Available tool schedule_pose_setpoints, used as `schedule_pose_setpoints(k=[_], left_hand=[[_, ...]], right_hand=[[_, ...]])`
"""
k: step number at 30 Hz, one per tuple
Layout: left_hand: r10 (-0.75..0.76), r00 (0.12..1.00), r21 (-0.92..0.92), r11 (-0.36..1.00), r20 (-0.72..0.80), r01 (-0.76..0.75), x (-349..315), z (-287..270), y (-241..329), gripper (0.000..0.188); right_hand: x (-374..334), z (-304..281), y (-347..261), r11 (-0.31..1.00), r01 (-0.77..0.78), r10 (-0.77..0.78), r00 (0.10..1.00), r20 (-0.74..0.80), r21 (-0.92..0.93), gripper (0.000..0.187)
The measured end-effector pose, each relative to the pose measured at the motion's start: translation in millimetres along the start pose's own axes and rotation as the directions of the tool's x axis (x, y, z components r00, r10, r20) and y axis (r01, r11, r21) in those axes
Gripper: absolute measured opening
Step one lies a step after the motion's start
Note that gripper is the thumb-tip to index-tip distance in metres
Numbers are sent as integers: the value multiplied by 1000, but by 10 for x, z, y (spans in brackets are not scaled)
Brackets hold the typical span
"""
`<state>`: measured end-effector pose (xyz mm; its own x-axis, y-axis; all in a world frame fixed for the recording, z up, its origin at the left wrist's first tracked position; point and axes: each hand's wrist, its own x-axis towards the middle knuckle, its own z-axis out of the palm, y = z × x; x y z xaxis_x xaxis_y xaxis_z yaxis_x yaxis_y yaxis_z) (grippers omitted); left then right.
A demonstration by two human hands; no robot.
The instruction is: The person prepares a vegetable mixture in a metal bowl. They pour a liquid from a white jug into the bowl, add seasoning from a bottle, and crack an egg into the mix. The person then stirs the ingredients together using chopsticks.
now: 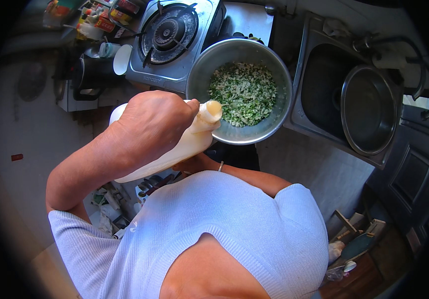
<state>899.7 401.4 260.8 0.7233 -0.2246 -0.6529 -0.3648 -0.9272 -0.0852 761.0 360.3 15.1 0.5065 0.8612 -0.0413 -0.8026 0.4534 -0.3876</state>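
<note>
By the bowl (280,112), the left hand (160,117) gripped a likely heavy jug (182,149) near its mouth (215,109), the right hand (198,163), underneath, unclear.

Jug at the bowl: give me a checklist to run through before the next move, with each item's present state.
1. Left hand closed on the jug: ok.
2. Right hand bearing the jug's weight: cannot tell; it is at the underside, largely hidden.
3. Mouth inside the outline of the bowl: ok in this view, on the near left side; its height above the rim is unclear.
4. Chopped greens contained in the bowl: ok, no heap over the rim.
5. Bowl steady: cannot tell; its base is hidden and neither hand visibly holds it.
6. Burner off: cannot tell; no flame shows.
</note>
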Motion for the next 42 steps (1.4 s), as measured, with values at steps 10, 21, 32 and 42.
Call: schedule_pose_setpoints(k=[10,21,32,42], left_hand=[[-54,995,-92,995,-89,46,-338,80,-122,32],[-38,962,-266,963,-269,-36,-647,329,-311,32],[16,959,-220,972,-284,-81,-649,315,-298,32],[70,965,-222,967,-252,-128,-705,394,-343,41]], right_hand=[[69,-233,214,993,99,-97,995,34,-71,79],[52,-205,6,915,99,-107,994,1,-391,44],[95,-253,116,706,225,-322,947,-21,-672,54],[56,-244,87,730,118,-283,949,-140,-673,56]])
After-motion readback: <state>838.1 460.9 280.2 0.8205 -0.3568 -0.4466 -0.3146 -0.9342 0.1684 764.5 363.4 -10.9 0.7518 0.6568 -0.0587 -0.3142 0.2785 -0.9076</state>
